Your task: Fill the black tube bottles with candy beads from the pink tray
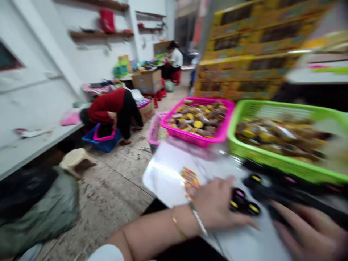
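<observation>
The picture is smeared by motion. My left hand (216, 203), with bracelets on the wrist, rests on a white tray (165, 170). Its thumb and fingers close around small black toy pieces (243, 204) with yellow and pink spots. A small yellow printed packet (190, 179) lies on the tray just beyond that hand. My right hand (312, 232) is at the lower right, fingers stretched out and spread over more dark pieces (274, 188). Behind them stand a green basket (285, 166) and a pink basket (198, 139), both full of yellow and brown items.
Stacked yellow cartons (244, 47) rise behind the baskets. On the left a person in red (108, 105) bends over a blue bin, and another person (174, 58) sits far back. A small stool (74, 159) and dark bags (35, 206) lie on the floor beside a white table (27, 145).
</observation>
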A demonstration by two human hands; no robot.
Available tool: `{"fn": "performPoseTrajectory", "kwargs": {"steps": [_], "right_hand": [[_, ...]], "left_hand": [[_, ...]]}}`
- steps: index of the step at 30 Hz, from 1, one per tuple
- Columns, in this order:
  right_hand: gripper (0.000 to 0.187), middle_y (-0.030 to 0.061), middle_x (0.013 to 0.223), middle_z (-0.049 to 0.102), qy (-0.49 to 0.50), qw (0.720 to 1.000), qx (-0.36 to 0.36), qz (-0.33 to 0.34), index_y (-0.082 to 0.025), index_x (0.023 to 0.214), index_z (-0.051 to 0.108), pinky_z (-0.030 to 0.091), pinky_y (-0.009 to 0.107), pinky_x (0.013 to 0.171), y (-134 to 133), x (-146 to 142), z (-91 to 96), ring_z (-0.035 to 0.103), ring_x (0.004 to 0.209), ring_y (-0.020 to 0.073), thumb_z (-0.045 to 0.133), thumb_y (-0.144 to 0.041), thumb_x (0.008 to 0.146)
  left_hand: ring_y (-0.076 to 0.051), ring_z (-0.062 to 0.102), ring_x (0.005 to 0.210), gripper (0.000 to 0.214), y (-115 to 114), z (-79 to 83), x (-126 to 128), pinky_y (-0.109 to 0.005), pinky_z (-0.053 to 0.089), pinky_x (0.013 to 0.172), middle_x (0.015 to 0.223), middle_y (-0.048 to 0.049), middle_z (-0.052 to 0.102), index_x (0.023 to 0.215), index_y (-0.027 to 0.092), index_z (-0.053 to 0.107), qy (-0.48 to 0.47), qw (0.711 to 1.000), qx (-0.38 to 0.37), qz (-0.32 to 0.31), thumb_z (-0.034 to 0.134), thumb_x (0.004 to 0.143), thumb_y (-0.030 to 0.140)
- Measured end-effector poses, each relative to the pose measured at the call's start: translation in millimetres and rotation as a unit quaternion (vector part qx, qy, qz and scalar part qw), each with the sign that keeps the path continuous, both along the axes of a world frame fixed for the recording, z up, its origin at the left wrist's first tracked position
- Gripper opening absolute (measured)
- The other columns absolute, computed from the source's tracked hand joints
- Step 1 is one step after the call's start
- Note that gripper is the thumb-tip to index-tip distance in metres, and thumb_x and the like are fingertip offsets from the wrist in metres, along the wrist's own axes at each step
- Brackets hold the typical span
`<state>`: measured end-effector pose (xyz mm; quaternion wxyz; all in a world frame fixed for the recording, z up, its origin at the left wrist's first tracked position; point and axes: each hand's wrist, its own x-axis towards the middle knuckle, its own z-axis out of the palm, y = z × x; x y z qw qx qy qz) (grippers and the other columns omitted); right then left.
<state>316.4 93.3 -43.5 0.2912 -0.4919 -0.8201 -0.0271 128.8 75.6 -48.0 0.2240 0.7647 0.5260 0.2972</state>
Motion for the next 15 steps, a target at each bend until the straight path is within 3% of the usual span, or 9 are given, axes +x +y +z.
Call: {"fn": "performPoseTrajectory", "kwargs": {"steps": [3,6,10,12,15], "right_hand": [[0.041,0.0163,0.111,0.064,-0.11,0.993,-0.053,-0.009,-0.026,0.127,0.063,0.058,0.044,0.068,-28.3,22.1,19.7,0.068,0.089,0.0307,0.047,-0.022,0.089],[0.043,0.0129,0.104,0.06,-0.086,0.991,-0.101,-0.025,-0.018,0.126,0.058,0.059,0.039,0.073,-42.5,28.8,41.7,0.066,0.088,0.0263,0.047,-0.017,0.085],[0.024,0.008,0.094,0.06,-0.067,0.987,-0.137,-0.053,-0.019,0.103,0.056,0.055,0.033,0.062,-49.5,25.6,67.1,0.064,0.071,0.0215,0.053,-0.016,0.079],[0.019,0.0073,0.094,0.062,-0.097,0.982,-0.156,-0.038,-0.02,0.098,0.057,0.054,0.033,0.06,-49.8,19.3,72.1,0.064,0.069,0.0213,0.055,-0.016,0.079],[0.036,0.0099,0.106,0.066,-0.095,0.98,-0.175,-0.005,-0.019,0.114,0.058,0.056,0.036,0.067,-45.5,4.7,70.0,0.068,0.08,0.0246,0.059,-0.015,0.079]], "left_hand": [[-0.038,0.061,0.114,0.092,3.2,19.5,-23.4,-0.051,0.055,0.096,0.124,-0.02,0.061,0.145,0.019,0.037,-0.026,1.0,0.0,0.001,0.076,0.073,0.061],[-0.039,0.061,0.115,0.094,4.7,25.3,-27.0,-0.055,0.053,0.097,0.124,-0.0189,0.06,0.145,0.021,0.037,-0.027,1.0,-0.003,-0.007,0.08,0.07,0.059],[-0.035,0.06,0.116,0.089,-3.3,35.5,-23.4,-0.05,0.052,0.099,0.125,-0.0177,0.06,0.145,0.017,0.035,0.006,1.0,-0.009,-0.022,0.081,0.075,0.048],[-0.033,0.059,0.117,0.092,-4.7,37.4,-22.9,-0.048,0.052,0.1,0.126,-0.0169,0.059,0.145,0.017,0.035,0.016,1.0,-0.01,-0.022,0.083,0.073,0.049],[-0.032,0.06,0.117,0.097,-3.8,34.5,-23.2,-0.046,0.051,0.099,0.127,-0.0152,0.058,0.146,0.018,0.035,0.024,1.0,-0.012,-0.015,0.084,0.069,0.052]]}}
